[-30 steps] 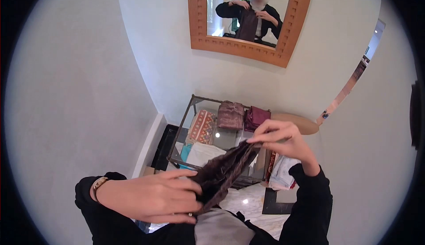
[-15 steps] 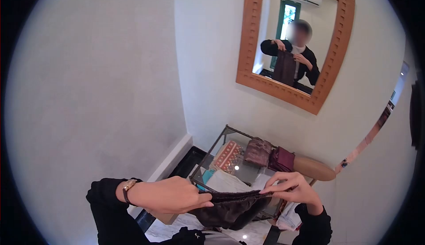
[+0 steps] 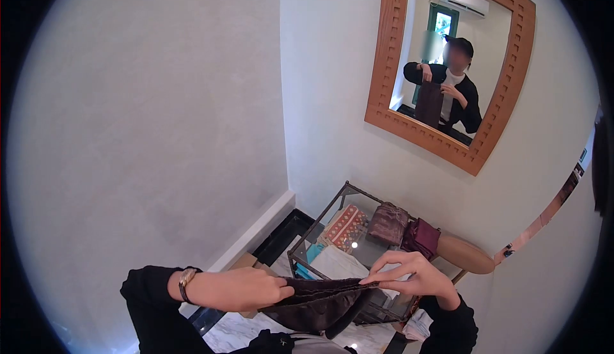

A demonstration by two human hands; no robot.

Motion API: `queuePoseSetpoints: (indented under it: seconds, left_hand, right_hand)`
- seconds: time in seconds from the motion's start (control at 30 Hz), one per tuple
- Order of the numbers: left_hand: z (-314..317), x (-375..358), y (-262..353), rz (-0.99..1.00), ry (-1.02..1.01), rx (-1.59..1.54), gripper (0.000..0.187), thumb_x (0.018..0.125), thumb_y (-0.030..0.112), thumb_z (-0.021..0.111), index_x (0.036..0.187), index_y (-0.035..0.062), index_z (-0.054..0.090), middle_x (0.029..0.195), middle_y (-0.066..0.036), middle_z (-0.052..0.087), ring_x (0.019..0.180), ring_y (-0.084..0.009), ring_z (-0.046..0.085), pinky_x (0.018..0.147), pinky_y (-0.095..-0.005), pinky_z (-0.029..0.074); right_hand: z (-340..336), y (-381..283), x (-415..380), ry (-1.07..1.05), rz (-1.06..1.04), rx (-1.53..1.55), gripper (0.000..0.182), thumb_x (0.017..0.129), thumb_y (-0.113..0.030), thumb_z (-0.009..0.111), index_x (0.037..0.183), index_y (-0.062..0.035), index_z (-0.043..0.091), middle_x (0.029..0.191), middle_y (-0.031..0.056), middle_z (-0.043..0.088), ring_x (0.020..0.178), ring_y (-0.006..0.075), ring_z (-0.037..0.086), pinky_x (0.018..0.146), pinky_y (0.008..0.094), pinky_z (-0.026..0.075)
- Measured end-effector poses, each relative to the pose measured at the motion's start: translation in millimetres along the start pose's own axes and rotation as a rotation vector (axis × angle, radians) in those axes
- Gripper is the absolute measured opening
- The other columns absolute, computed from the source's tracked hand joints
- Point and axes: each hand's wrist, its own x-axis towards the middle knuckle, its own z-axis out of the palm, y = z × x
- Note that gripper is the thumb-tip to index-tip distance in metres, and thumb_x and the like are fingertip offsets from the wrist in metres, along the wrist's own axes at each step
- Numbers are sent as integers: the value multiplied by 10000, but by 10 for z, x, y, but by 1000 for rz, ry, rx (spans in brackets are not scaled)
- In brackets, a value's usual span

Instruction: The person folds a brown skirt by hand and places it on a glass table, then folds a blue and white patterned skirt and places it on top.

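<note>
A dark brown, slightly shiny cloth point(image 3: 310, 309) hangs stretched between my two hands, with a gathered upper edge. My left hand point(image 3: 236, 289) is closed on its left end, the fingers curled over the edge. At the other end my right hand point(image 3: 416, 278) pinches the edge between thumb and fingers. Hanging below the hands, the cloth is partly hidden from above. The mirror point(image 3: 386, 53) shows it as a long dark panel in front of the person's body.
A glass-topped table point(image 3: 313, 231) with a dark frame stands in the corner. On it lie a patterned orange cloth point(image 3: 348, 226), a shiny brown folded cloth point(image 3: 387, 223), a maroon folded cloth point(image 3: 421, 235) and a white cloth point(image 3: 339, 264). A tan rounded object point(image 3: 467, 255) is beside them.
The view has shifted, so the mirror and table appear farther right. My hands have moved slightly left in view, and the cloth's upper edge gapes wider near my left hand.
</note>
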Motion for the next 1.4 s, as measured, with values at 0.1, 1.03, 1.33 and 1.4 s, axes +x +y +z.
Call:
queuePoseSetpoints:
  seconds: [0.1,1.03,1.33,1.4]
  left_hand:
    - [-44,-18,181,-45,87,232,270,730,4,604,985,9,517,994,-123,541,912,-272,566,686,-365,432]
    - [-361,-103,248,151,804,223,243,733,156,758,902,47,622,861,-50,583,932,-225,557,757,-333,410]
    - [-641,107,-6,8,963,545,227,768,106,745,959,40,641,873,-59,608,799,-202,572,722,-309,443]
    - [-637,209,-168,22,1035,339,209,791,75,723,978,38,637,893,-54,619,793,-178,575,739,-294,450]
  right_hand:
    - [-38,17,25,45,10,-15,345,772,26,687,1085,-117,715,944,62,641,838,175,603,759,293,504]
    - [-426,-255,-345,514,131,-76,308,701,139,642,966,5,725,897,97,631,820,169,599,692,279,488]
    - [-537,-113,-4,655,168,17,190,910,-96,592,1035,14,685,934,41,642,811,90,563,733,234,453]
    - [-579,-74,124,706,171,58,207,931,-113,575,1067,10,672,967,31,638,842,76,560,767,227,454]
